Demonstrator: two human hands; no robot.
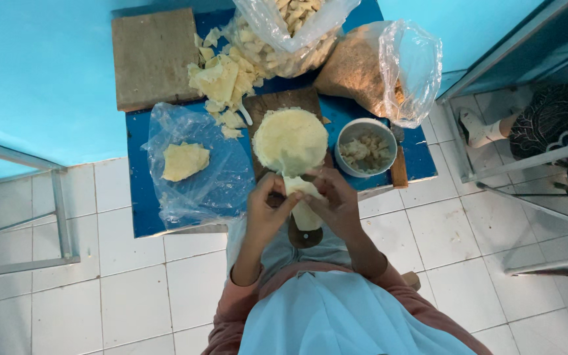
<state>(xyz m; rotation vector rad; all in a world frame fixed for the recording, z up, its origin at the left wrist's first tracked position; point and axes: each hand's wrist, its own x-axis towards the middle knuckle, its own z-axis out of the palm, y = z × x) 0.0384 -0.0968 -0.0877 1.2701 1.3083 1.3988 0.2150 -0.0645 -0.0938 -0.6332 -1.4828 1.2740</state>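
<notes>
Small pale dough wrapper [302,197], folded, held between both hands just below the near edge of the blue surface [141,197], above the person's lap. Left hand [265,209]: grip pinched on wrapper's left edge, thumb + fingers closed on it. Right hand [335,200]: grip pinched on its right/top edge, fingers curled over. Hands nearly touching each other.

Just beyond, touching wrapper's top: stack of round dough sheets [290,140] on a dark wooden board [284,102]; board's handle end [305,236] shows below the hands, partly hidden by them.

Right of stack: grey bowl [365,146] w/ pale chopped filling, close beside the board. Left: clear plastic sheet [192,167] w/ flat lump of dough [184,161] on it.

Farther back: heap of dough scraps [221,82], square wooden slab [152,58], clear bag of finished folded pieces [284,33], second clear bag w/ brownish contents [369,66] at right rear.

Around: white tiled floor [133,276], turquoise wall [34,72]. Another person's foot in white sock [478,128] at right, behind metal frame [514,164], well apart from the hands.
</notes>
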